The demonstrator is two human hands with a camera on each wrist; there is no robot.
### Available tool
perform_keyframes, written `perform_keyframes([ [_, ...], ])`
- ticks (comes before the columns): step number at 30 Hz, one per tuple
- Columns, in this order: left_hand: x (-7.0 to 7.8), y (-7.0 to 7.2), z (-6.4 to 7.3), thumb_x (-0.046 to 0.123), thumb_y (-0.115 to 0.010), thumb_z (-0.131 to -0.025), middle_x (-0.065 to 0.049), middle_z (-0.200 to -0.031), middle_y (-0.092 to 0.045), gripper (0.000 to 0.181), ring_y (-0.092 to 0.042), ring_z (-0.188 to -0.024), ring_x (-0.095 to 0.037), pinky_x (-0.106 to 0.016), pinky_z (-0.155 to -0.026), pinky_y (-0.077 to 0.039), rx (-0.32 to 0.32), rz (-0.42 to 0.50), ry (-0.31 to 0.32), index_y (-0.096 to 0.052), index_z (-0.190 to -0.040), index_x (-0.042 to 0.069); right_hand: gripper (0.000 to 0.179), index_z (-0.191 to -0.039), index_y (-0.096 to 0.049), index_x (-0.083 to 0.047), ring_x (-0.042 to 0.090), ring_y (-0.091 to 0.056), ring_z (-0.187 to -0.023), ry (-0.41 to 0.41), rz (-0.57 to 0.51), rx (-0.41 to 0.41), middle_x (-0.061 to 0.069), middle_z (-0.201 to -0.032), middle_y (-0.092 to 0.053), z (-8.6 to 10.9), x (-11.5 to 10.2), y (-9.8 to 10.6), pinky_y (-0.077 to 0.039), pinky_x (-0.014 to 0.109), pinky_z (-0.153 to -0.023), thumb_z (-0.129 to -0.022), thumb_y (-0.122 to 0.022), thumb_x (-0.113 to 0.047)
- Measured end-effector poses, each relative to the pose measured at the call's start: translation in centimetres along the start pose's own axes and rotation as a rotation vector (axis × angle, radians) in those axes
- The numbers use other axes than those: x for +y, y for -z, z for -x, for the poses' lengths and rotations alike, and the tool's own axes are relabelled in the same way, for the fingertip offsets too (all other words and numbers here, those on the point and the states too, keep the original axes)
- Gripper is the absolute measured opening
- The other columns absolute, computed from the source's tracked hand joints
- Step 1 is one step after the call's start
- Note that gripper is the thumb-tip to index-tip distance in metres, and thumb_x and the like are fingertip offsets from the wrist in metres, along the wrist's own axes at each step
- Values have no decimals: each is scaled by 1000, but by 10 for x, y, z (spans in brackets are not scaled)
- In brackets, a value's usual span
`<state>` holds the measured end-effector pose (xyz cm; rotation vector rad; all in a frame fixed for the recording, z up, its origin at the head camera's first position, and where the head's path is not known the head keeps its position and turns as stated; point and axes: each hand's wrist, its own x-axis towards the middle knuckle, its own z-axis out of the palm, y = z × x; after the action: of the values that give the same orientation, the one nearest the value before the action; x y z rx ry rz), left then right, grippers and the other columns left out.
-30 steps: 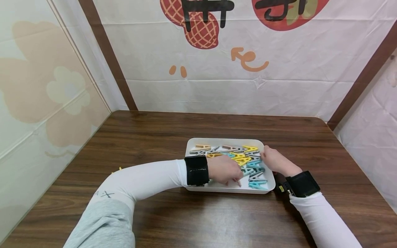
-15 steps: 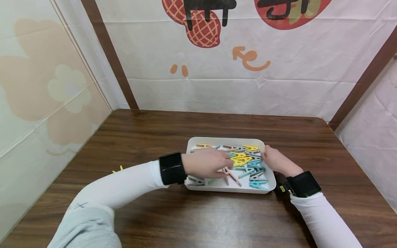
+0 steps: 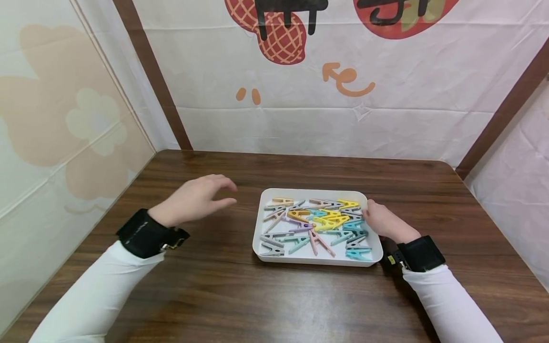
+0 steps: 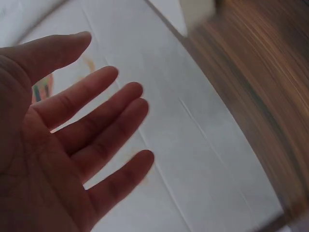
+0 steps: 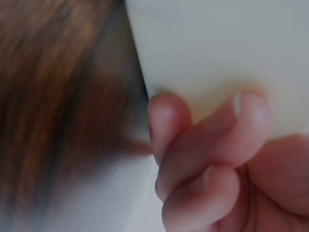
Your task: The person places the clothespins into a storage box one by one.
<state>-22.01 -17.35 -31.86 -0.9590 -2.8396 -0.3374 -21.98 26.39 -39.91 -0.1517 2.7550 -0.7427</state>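
Several clothespins (image 3: 330,221) in yellow, teal, grey, purple, pink and wood tones lie in a white rectangular tray (image 3: 317,262). To the left of the tray, my left hand (image 3: 195,200) hovers over the table. It holds nothing, and in the left wrist view its fingers (image 4: 120,116) are spread and nearly straight. My right hand (image 3: 386,221) grips the tray's right edge. The right wrist view shows its fingers curled against the tray wall (image 5: 217,48). A pink clothespin (image 3: 323,244) lies with its legs apart near the tray's front middle.
A brown wood-grain table (image 3: 240,300) carries the tray. Printed white cloth walls (image 3: 206,128) stand at the back and both sides. Black bands (image 3: 143,233) with small devices sit on both wrists.
My left hand has drawn back out of the tray to the left, with its fingers opening out, uncovering the clothespins beneath it. The right hand has stayed on the tray's edge.
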Motion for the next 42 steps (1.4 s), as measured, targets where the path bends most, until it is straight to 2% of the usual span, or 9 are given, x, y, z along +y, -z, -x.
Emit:
perform_keyframes([
  [4, -30, 6, 22, 34, -64, -94, -16, -121, -62, 41, -56, -114, -33, -52, -91, -43, -53, 54, 136, -61, -122, 4, 42, -133, -26, 17, 22, -50, -56, -6, 3, -1, 22, -94, -51, 0, 1, 1, -43, 34, -48, -105, -30, -14],
  [7, -47, 6, 39, 32, -70, -90, -23, -130, -55, 57, -51, -119, -41, -55, -93, -41, -140, 122, 198, -51, -132, -2, 41, -133, -26, 17, 22, -50, -56, -8, 0, -3, 21, -93, -50, 0, 1, 0, -44, 33, -48, -105, -31, -14],
  [12, -68, -2, 62, 20, -83, -76, -33, -141, -40, 84, -39, -125, -51, -60, -92, -40, -323, 274, 231, -38, -142, -4, 41, -133, -26, 17, 22, -50, -55, -15, 0, -3, 22, -93, -51, 1, 1, 0, -44, 33, -48, -105, -31, -14],
  [16, -76, -10, 77, 14, -86, -70, -34, -142, -37, 88, -35, -127, -54, -60, -93, -39, -383, 344, 234, -39, -142, -5, 42, -134, -25, 17, 22, -50, -54, -12, -1, -3, 23, -95, -51, 1, 0, 1, -44, 33, -47, -105, -30, -14],
  [18, -78, -13, 84, 12, -86, -69, -33, -140, -40, 86, -37, -126, -53, -59, -93, -39, -388, 356, 238, -42, -140, -5, 42, -134, -24, 17, 22, -49, -52, -10, -3, -3, 23, -96, -51, 1, -1, 1, -44, 33, -47, -105, -30, -14],
  [22, -85, -16, 94, 7, -86, -66, -30, -131, -49, 79, -46, -119, -50, -56, -89, -42, -392, 323, 248, -47, -134, -7, 43, -135, -23, 17, 21, -49, -50, -7, 1, -7, 23, -94, -51, 1, -1, 2, -43, 33, -47, -105, -31, -14],
  [28, -93, -17, 100, -6, -79, -66, -24, -116, -58, 58, -54, -107, -43, -50, -81, -46, -384, 247, 254, -59, -121, -5, 43, -135, -24, 17, 22, -50, -53, -17, 1, -4, 23, -95, -51, 2, -2, 1, -44, 33, -47, -106, -31, -14],
  [36, -99, -21, 106, -10, -77, -64, -11, -98, -64, 40, -59, -92, -33, -50, -78, -47, -306, 162, 245, -67, -101, -1, 44, -135, -24, 17, 23, -50, -55, -19, -3, -9, 24, -97, -51, 1, -2, 0, -44, 33, -48, -106, -31, -15],
  [42, -100, -24, 107, -8, -79, -66, 0, -84, -64, 27, -59, -77, -21, -42, -69, -48, -251, 104, 222, -69, -87, 5, 44, -136, -24, 16, 22, -52, -59, -20, 0, 2, 25, -101, -52, 2, -3, 0, -45, 33, -48, -106, -33, -14],
])
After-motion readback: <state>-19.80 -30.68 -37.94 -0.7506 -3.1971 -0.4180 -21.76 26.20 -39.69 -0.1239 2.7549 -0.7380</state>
